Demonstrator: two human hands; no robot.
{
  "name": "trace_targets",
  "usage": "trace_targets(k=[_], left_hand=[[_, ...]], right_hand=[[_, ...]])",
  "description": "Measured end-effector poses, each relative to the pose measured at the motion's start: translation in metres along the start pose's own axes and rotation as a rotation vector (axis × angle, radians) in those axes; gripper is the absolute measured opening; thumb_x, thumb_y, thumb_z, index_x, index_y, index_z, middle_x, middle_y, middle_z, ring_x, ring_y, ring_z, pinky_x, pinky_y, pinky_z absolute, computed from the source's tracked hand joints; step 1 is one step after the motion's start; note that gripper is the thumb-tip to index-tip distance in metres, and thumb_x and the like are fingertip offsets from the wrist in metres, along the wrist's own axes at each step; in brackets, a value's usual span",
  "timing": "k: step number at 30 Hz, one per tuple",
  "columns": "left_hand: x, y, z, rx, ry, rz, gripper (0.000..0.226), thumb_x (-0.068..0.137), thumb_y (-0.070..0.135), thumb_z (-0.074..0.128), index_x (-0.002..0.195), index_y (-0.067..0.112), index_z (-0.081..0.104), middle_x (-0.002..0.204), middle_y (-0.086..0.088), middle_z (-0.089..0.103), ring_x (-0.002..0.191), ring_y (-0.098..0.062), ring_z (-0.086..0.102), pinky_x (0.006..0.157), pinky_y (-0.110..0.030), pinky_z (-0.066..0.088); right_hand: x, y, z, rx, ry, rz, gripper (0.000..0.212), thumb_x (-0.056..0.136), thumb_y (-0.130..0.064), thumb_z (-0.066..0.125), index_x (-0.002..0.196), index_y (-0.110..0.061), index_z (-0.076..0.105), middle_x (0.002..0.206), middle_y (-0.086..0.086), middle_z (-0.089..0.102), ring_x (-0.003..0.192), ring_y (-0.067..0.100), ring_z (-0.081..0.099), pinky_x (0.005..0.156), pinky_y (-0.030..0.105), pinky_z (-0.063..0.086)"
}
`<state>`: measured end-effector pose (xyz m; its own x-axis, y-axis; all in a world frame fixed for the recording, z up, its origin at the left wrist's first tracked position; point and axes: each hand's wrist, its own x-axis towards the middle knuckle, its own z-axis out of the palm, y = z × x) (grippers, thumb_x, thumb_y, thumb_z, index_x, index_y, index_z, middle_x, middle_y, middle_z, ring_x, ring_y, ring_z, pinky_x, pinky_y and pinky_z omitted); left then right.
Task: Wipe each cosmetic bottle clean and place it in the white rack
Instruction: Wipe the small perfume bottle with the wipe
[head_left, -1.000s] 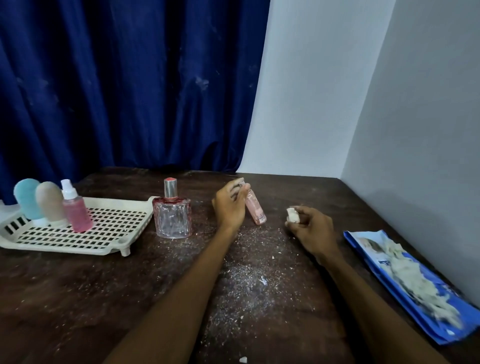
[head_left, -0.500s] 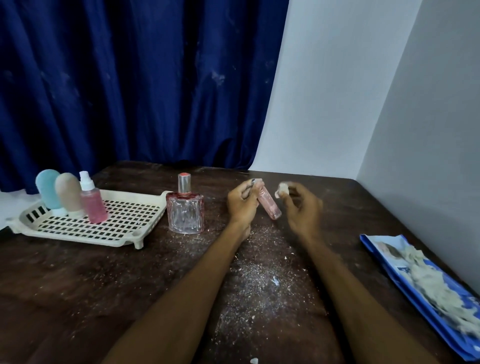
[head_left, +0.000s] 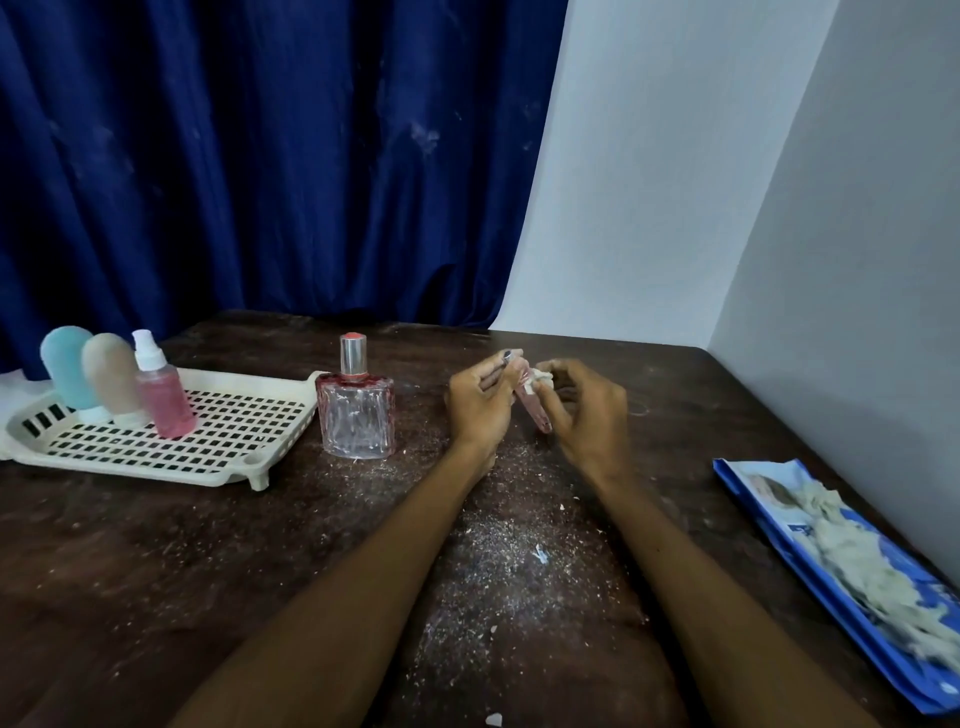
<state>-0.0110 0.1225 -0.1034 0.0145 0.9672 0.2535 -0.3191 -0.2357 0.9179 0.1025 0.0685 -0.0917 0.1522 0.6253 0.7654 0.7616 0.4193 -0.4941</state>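
My left hand (head_left: 480, 402) grips a slim pink tube bottle (head_left: 532, 408), held tilted above the table. My right hand (head_left: 584, 410) pinches a small white cotton wad (head_left: 535, 382) and presses it against the upper part of that tube. A clear glass perfume bottle (head_left: 356, 415) with a silver and red cap stands on the table left of my hands. The white slotted rack (head_left: 234, 436) lies at the left. In its far corner stand a blue bottle (head_left: 67, 371), a beige bottle (head_left: 111, 379) and a pink spray bottle (head_left: 163, 395).
A blue packet (head_left: 810, 561) heaped with white cotton lies at the right, near the grey wall. The dark wooden table (head_left: 156, 561) is strewn with white crumbs and dust. A blue curtain hangs behind the table.
My right hand rose from the table with the cotton wad and came up against the pink tube in my left hand. The view shifted slightly.
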Motion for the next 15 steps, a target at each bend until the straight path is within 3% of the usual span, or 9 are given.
trace_targets(k=[6, 10, 15], left_hand=[[-0.0017, -0.0037, 0.0004, 0.027, -0.006, 0.007, 0.035, 0.091, 0.014, 0.069, 0.124, 0.002, 0.066, 0.114, -0.009, 0.073, 0.103, -0.013, 0.071, 0.094, -0.034, 0.057], [-0.0031, -0.0031, 0.0008, 0.039, -0.014, 0.004, 0.034, 0.091, 0.014, 0.069, 0.123, 0.003, 0.067, 0.114, -0.008, 0.073, 0.102, -0.011, 0.071, 0.091, -0.029, 0.057], [-0.001, -0.0034, 0.0005, 0.049, -0.026, 0.0, 0.032, 0.092, 0.013, 0.068, 0.122, 0.002, 0.067, 0.112, -0.01, 0.074, 0.102, -0.014, 0.072, 0.092, -0.032, 0.057]], right_hand=[[-0.0054, 0.0049, -0.0024, -0.038, 0.006, -0.021, 0.017, 0.091, -0.014, 0.067, 0.108, -0.012, 0.073, 0.092, 0.0, 0.073, 0.078, 0.012, 0.067, 0.072, 0.038, 0.059], [-0.0041, -0.0022, -0.0047, -0.056, 0.023, -0.086, 0.015, 0.091, -0.013, 0.068, 0.105, -0.014, 0.076, 0.086, 0.001, 0.073, 0.072, 0.015, 0.066, 0.067, 0.037, 0.057], [-0.0013, 0.0063, -0.0044, -0.072, 0.009, -0.018, 0.012, 0.091, -0.008, 0.067, 0.098, -0.012, 0.076, 0.08, 0.005, 0.072, 0.07, 0.02, 0.066, 0.066, 0.043, 0.057]])
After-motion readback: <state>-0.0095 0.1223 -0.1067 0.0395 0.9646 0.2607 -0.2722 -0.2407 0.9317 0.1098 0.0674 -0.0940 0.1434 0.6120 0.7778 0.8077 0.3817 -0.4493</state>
